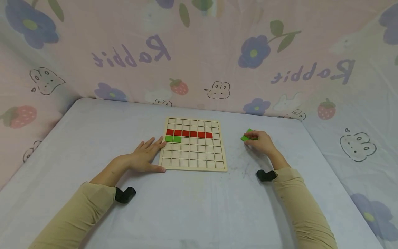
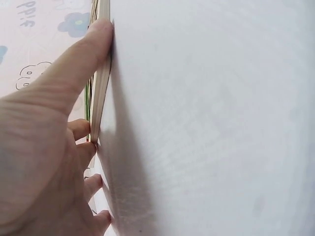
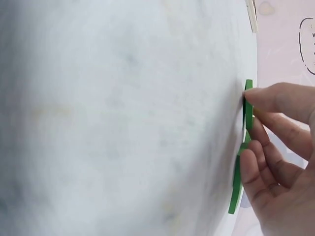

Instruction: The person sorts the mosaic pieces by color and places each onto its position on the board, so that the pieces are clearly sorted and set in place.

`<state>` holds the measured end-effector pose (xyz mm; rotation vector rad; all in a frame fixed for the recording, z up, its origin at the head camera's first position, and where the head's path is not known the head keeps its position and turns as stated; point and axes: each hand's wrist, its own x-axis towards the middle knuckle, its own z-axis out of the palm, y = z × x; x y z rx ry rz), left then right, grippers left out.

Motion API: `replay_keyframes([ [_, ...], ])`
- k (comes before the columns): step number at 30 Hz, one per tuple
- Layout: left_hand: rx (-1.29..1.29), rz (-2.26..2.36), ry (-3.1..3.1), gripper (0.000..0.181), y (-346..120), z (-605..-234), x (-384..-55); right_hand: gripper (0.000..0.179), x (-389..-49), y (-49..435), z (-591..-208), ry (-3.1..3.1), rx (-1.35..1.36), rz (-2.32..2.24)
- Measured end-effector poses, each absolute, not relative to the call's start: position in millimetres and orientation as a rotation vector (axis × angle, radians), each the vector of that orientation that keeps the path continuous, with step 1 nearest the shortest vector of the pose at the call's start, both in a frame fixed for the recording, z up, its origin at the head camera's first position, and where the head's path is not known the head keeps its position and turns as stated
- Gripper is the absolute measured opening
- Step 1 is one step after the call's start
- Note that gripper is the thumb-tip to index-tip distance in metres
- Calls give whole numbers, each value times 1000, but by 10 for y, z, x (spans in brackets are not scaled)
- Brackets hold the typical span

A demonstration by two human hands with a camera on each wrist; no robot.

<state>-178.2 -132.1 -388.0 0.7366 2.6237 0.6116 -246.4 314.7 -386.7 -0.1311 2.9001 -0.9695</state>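
Note:
A square pale wooden grid board (image 1: pixel 194 165) lies on the table, with a row of red tiles (image 1: pixel 186 133) and two green tiles (image 1: pixel 173 139) below its left end. My left hand (image 1: pixel 141 159) rests at the board's left side, fingers spread; in the left wrist view its thumb (image 2: pixel 93 46) lies along the wooden edge. Right of the board, my right hand (image 1: pixel 261 141) pinches a green tile (image 3: pixel 249 105) between thumb and fingers, close over the table. Other green tiles (image 3: pixel 236 182) lie under the curled fingers, partly hidden by them.
A white cloth covers the table (image 1: pixel 199 207). Behind it hangs a pink curtain (image 1: pixel 192 52) printed with rabbits, flowers and strawberries. Black wrist devices (image 1: pixel 125 195) sit at both sleeve cuffs. Faint smudges mark the cloth right of the board.

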Motion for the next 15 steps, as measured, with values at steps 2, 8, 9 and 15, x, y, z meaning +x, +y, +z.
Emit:
replay_keyframes([
  [2,737,608,2626,98,-1318,-3881,-1782,40,-2464,3147,-3871,2895,-140,-973],
  [8,740,606,2629,99,-1313,-3893,-1786,40,-2472,3162,-3883,2872,-165,-1002],
  [9,740,606,2628,99,-1312,-3893,-1786,40,-2473,3162,-3885,2869,-166,-1010],
  [15,731,600,2627,100,-1312,-3901,-1792,39,-2480,3121,-3881,2872,-180,-1020],
])
